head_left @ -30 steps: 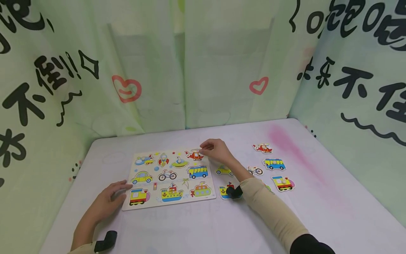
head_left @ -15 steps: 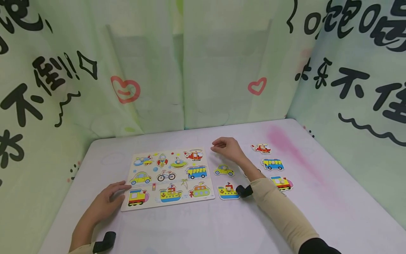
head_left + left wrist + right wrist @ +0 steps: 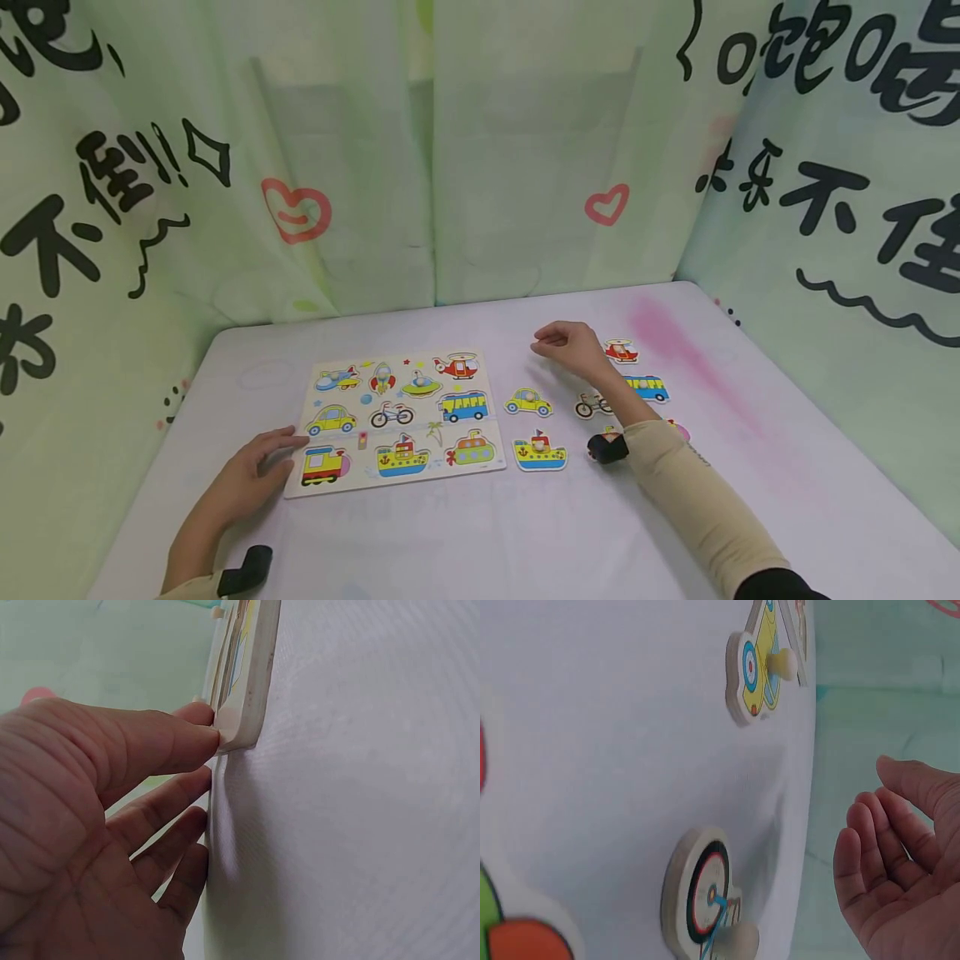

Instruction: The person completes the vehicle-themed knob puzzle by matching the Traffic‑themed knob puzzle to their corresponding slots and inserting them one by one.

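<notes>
My left hand (image 3: pixel 255 475) rests at the left edge of a white puzzle board (image 3: pixel 363 468) printed with vehicles. In the left wrist view its thumb (image 3: pixel 165 739) touches the corner of the board (image 3: pixel 259 690), the other fingers relaxed. My right hand (image 3: pixel 573 348) hovers empty over the table right of the board, fingers loosely bent. Below it lie a yellow car piece (image 3: pixel 528 402), a ship piece (image 3: pixel 540 452) and a bicycle piece (image 3: pixel 591 406). The right wrist view shows knobs on the car piece (image 3: pixel 759 675) and the bicycle piece (image 3: pixel 709 892).
Farther right lie a helicopter piece (image 3: pixel 622 351) and a bus piece (image 3: pixel 647 388), both partly behind the right arm. The sleeve (image 3: pixel 690 492) mostly hides a train piece and another piece. A printed curtain (image 3: pixel 510 208) encloses the white table (image 3: pixel 420 550).
My right hand has moved right, away from the helicopter picture on the board's upper right corner, and stays empty. The left hand keeps its place at the board.
</notes>
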A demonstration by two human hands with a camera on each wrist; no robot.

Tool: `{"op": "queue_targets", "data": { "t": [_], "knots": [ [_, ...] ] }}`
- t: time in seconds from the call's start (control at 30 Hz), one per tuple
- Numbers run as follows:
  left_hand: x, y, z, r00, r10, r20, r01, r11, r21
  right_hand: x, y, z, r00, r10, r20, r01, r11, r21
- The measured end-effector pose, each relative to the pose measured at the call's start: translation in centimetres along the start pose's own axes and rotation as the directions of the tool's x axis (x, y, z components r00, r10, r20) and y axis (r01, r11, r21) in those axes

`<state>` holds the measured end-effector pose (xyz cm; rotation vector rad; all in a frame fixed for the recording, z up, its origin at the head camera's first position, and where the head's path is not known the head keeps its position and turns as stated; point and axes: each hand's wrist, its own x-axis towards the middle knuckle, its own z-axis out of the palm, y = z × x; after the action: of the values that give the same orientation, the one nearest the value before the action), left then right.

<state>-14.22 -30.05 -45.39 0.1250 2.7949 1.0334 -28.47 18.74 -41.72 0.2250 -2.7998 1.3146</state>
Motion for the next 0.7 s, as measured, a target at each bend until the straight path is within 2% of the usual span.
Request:
{"op": "queue_targets", "data": {
  "t": [0.5, 0.7],
  "knots": [
    [-0.2, -0.1, 0.1, 1.0, 0.018, -0.008, -0.018, 1.0, -0.011, -1.1, 2.7, -3.6, 0.999, -0.01, -0.038, 0.008, 0.998, -0.067],
    [-0.1, 0.0, -0.1, 0.999, 0.034, -0.016, -0.034, 0.999, -0.002, -1.7, 3.7, -5.4, 0.998, 0.028, -0.05, -0.033, 0.995, -0.095]
  ]
}}
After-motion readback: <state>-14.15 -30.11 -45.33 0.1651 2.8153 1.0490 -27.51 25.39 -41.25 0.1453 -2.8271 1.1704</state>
